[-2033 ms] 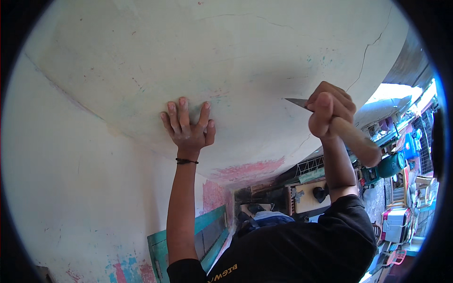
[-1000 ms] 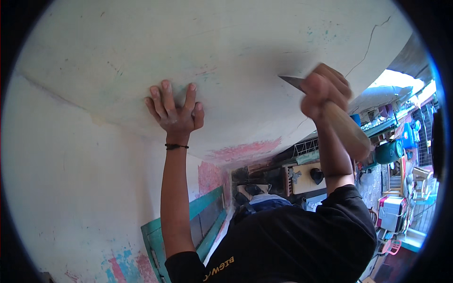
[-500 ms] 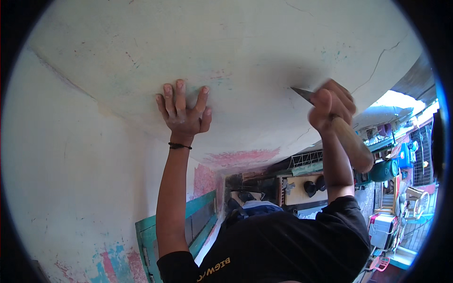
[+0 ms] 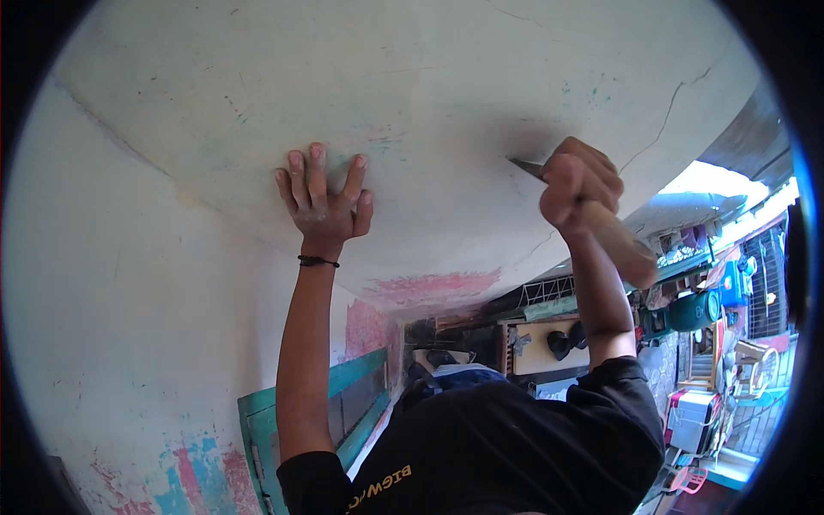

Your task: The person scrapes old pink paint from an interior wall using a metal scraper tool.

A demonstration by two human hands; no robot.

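Note:
My left hand [image 4: 322,196] lies against the pale, worn wall [image 4: 429,77] with its fingers spread, and nothing is in it. A dark band circles that wrist. To the right, my right hand [image 4: 584,180] is closed around a wooden-handled tool [image 4: 624,245] with a dark, pointed metal blade. The blade's tip [image 4: 519,163] points left at the wall, touching it or very close. The thick handle sticks out below my fist, slightly blurred. My fingers hide the middle of the tool, so its exact kind cannot be told.
A long crack [image 4: 669,112] runs down the wall at right. Pink paint patches [image 4: 438,287] mark its lower part. A green-framed window or door [image 4: 262,421] stands lower left. Behind me at right are a green drum [image 4: 695,311], a white box [image 4: 693,421] and household clutter.
My right hand and the tool have shifted slightly left along the wall. The whole view has moved a little, and my left hand stays flat on the wall.

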